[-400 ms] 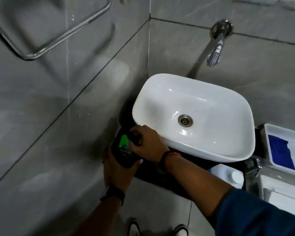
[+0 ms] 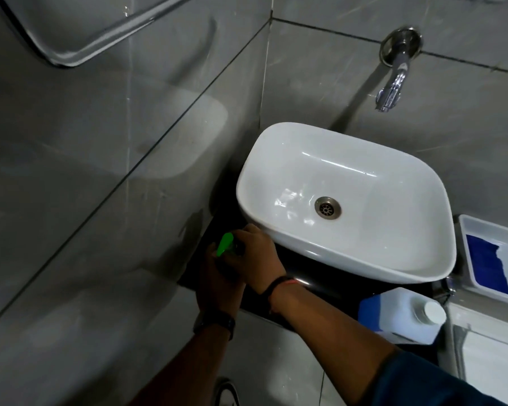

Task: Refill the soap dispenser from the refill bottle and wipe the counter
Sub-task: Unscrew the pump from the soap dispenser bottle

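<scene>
The soap dispenser stands on the dark counter in the left corner beside the basin; only its bright green pump top shows. My left hand wraps its dark body from below. My right hand closes over the pump top from the right. The white refill bottle, with a blue label and a white cap, lies on its side on the counter's front right. A blue cloth lies in a white tray at the far right.
A white basin fills most of the counter, with a chrome wall tap above it. Grey tiled walls close in on the left and behind. A chrome rail hangs on the left wall. A shoe shows on the floor below.
Both hands stay on the dispenser. My left hand has moved up around its body, and the view has shifted so the refill bottle shows more fully.
</scene>
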